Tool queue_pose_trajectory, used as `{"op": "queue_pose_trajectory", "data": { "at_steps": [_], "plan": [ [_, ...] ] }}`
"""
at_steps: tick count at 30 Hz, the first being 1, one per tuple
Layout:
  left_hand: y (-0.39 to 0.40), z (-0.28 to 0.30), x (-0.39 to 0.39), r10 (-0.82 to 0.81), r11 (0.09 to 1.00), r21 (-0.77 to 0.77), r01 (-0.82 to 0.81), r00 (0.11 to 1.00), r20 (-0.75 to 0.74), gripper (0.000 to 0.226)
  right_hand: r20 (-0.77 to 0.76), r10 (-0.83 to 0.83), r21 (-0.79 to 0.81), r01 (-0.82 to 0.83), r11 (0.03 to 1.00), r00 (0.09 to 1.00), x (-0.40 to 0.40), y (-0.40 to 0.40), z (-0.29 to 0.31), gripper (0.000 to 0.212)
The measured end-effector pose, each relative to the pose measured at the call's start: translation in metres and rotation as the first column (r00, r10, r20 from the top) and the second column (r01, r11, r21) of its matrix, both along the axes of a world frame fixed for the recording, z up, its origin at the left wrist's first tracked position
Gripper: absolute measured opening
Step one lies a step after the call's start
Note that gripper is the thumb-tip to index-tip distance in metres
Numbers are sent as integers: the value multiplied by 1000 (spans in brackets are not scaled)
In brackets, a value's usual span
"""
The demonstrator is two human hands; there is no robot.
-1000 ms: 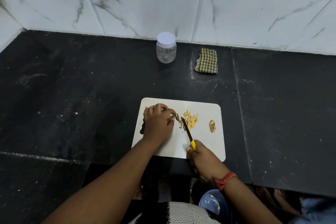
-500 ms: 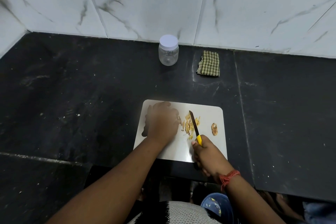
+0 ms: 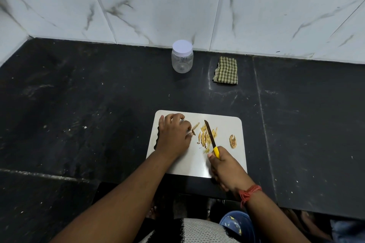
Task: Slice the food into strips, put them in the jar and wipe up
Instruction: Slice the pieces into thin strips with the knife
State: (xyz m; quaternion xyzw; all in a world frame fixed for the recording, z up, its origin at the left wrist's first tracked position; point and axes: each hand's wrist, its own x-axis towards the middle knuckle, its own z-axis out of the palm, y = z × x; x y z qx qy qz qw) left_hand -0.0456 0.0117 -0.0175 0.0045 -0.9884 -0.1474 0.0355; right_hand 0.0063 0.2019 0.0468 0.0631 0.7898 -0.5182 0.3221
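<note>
A white cutting board (image 3: 223, 163) lay on the black counter (image 3: 79, 114) just below the centre of the frame. The left hand (image 3: 173, 136) rested on the board's left part with its fingers curled, the fingertips pinching a small brownish piece of food (image 3: 194, 133) against the board. Just right of that piece lay a single pale strip (image 3: 196, 125), and right of it a loose heap of yellow strips (image 3: 205, 136).

The right hand (image 3: 227, 167), at the lower right of the board, had its fingers wrapped round the yellow handle of a knife (image 3: 211, 134). The dark blade pointed up the frame and lay across the heap of strips. A red thread band (image 3: 249, 193) circled the right wrist.

A separate brown slice (image 3: 233, 141) sat near the board's right edge, apart from the heap.

In the upper middle of the frame, near the marble-tiled wall (image 3: 177, 6), stood a clear jar (image 3: 182, 57) with its white lid on. A folded checked cloth (image 3: 226, 70) lay on the counter to its right, not touching it.
</note>
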Motion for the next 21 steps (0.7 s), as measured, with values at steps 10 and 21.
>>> {"op": "queue_pose_trajectory", "data": {
  "at_steps": [10, 21],
  "plan": [
    [4, 1, -2, -8, 1000, 13, 8, 1000, -30, 25, -1, 3, -7, -3, 1000, 1000, 2, 1, 0, 19],
    [10, 15, -12, 42, 999, -19, -40, 993, 106, 18, -24, -18, 15, 19, 1000, 1000, 3, 10, -1, 19]
  ]
}}
